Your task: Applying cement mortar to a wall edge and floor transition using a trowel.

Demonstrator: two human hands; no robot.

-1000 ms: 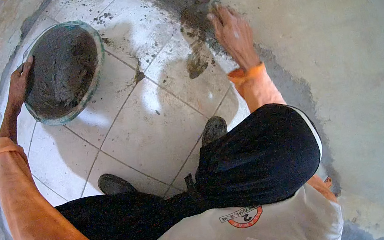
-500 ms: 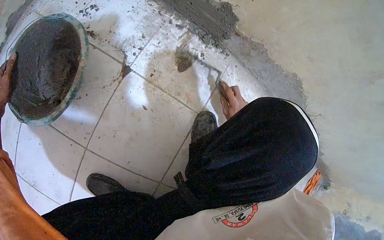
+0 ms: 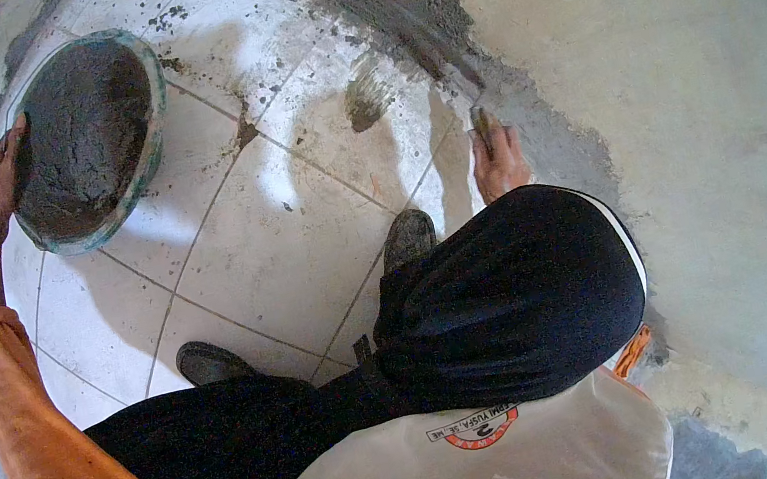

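My left hand (image 3: pixel 4 179) grips the left rim of a round, greenish basin (image 3: pixel 156 140) with its thumb over the edge. Dark grey wet mortar (image 3: pixel 85 137) fills much of the basin. At the foot of the wall, my right hand (image 3: pixel 500 164) is closed round the handle of a trowel (image 3: pixel 482 118). Its thin blade lies along the strip of wet mortar (image 3: pixel 384 1) at the wall's base and is hard to make out there. A smear of mortar (image 3: pixel 368 103) marks the tiles left of the trowel.
White floor tiles (image 3: pixel 234 254) carry scattered mortar crumbs and a small dark clump (image 3: pixel 246 133). A bare plastered wall (image 3: pixel 683 88) rises on the right. My dark shoes (image 3: pixel 408 235) and bent knee (image 3: pixel 515 299) are close to the right hand.
My right hand has moved right and slightly up with the trowel, from over the tiles to the wall's base. The smear on the floor looks more spread. The basin has shifted slightly left.
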